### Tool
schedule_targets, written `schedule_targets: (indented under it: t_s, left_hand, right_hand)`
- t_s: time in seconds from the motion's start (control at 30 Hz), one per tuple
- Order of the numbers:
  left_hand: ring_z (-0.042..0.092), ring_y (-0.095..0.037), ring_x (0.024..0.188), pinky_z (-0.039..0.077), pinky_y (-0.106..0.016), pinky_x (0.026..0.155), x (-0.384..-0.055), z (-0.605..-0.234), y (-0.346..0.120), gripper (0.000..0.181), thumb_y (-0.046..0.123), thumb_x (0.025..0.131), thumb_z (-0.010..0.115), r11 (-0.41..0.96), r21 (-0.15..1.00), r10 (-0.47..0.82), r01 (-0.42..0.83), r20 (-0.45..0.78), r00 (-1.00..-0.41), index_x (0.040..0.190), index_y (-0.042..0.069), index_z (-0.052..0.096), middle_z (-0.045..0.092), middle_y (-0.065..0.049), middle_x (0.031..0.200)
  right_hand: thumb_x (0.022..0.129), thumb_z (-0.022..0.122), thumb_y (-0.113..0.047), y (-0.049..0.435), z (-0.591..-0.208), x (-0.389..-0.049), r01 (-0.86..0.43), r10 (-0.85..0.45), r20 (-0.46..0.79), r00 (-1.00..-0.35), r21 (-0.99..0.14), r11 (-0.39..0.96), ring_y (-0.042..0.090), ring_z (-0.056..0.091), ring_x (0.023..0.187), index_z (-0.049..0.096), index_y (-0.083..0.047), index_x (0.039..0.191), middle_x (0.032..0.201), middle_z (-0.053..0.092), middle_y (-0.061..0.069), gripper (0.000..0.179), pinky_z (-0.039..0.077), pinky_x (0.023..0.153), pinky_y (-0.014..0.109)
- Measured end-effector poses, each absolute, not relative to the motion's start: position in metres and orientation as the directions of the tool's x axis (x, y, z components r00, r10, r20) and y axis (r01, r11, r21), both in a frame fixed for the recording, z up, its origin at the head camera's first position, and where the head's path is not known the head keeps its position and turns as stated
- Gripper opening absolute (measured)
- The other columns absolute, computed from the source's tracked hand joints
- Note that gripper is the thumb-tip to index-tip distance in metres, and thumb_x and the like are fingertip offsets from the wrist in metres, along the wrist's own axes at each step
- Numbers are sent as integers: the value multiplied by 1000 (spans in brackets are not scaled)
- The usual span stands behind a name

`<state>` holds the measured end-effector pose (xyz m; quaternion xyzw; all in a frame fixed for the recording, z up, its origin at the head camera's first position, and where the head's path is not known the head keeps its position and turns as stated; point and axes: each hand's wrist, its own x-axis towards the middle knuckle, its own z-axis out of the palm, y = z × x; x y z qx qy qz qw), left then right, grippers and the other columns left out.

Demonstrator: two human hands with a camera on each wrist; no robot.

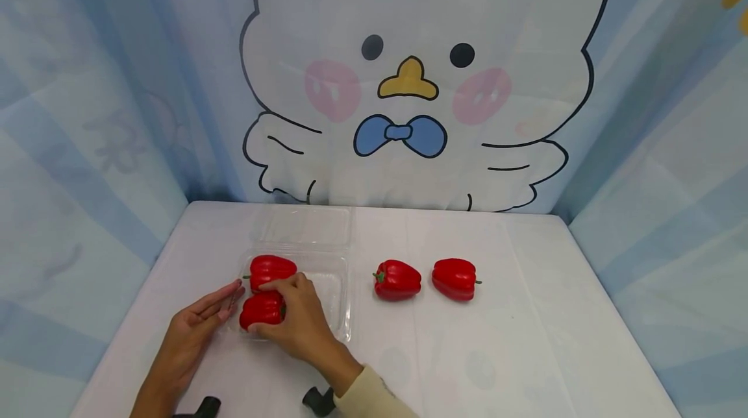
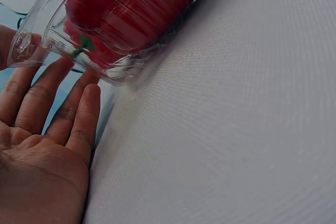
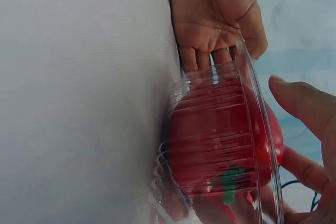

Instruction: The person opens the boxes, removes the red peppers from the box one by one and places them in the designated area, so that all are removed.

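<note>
A clear plastic clamshell box (image 1: 333, 298) stands on the white table with its lid folded back. Two red bell peppers are in its left half, a rear one (image 1: 271, 267) and a front one (image 1: 261, 308). My right hand (image 1: 304, 317) holds the front pepper from above, its thumb on the near side and fingers on the far side. At the box's left edge, my left hand (image 1: 189, 333) pinches the rim between thumb and fingers. The left wrist view shows that hand's fingers (image 2: 39, 100) stretched against the outside of the box wall.
Two more red bell peppers lie right of the box: one (image 1: 397, 280) with its stem to the left, the other (image 1: 454, 279) with its stem to the right. The open lid (image 1: 306, 224) lies behind the box. A printed curtain (image 1: 409, 178) hangs behind the table.
</note>
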<state>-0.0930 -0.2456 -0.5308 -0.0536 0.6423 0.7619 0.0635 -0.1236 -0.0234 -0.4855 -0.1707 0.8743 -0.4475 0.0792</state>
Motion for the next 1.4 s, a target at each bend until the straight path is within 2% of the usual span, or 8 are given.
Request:
schedule_targets:
  t_s: [0.33, 0.5, 0.73, 1.03, 1.4]
  left_hand:
    - [64, 9, 127, 54, -15, 102, -93, -531, -246, 58, 16, 106, 67, -171, 967, 22, -188, -187, -982, 159, 6, 48, 65, 24, 144]
    - [63, 10, 128, 53, -15, 103, -95, -529, -245, 59, 19, 105, 68, -151, 968, 14, -202, -202, -979, 160, 8, 48, 63, 24, 147]
    - [63, 10, 127, 54, -16, 103, -95, -530, -245, 59, 18, 105, 69, -159, 965, 8, -208, -210, -978, 159, 5, 48, 65, 23, 144]
    - [64, 9, 127, 55, -16, 102, -95, -534, -246, 57, 16, 105, 69, -170, 965, 8, -201, -202, -979, 157, 5, 50, 66, 21, 145]
    - [62, 12, 127, 52, -14, 103, -94, -532, -244, 60, 21, 105, 69, -127, 972, 6, -200, -201, -980, 159, 7, 48, 62, 24, 148]
  right_hand:
    - [79, 96, -26, -25, -486, -126, -201, -358, -11, -934, -811, 549, 9, 50, 127, 71, -29, 133, 127, 56, -6, 59, 61, 90, 24]
    - [80, 96, -26, -22, -489, -128, -182, -348, -14, -938, -832, 524, 6, 49, 124, 73, -28, 130, 125, 56, -7, 55, 59, 91, 23]
    - [79, 96, -25, -19, -490, -129, -166, -341, -20, -940, -845, 508, 4, 50, 118, 73, -26, 129, 120, 56, -8, 55, 58, 89, 21]
    - [74, 99, -25, -20, -489, -131, -157, -361, -46, -932, -844, 513, 7, 49, 123, 73, -29, 127, 122, 55, -8, 60, 60, 88, 22]
    - [77, 97, -27, -14, -485, -133, -82, -319, -43, -947, -926, 368, 3, 53, 104, 72, -34, 124, 113, 55, -10, 54, 57, 79, 16]
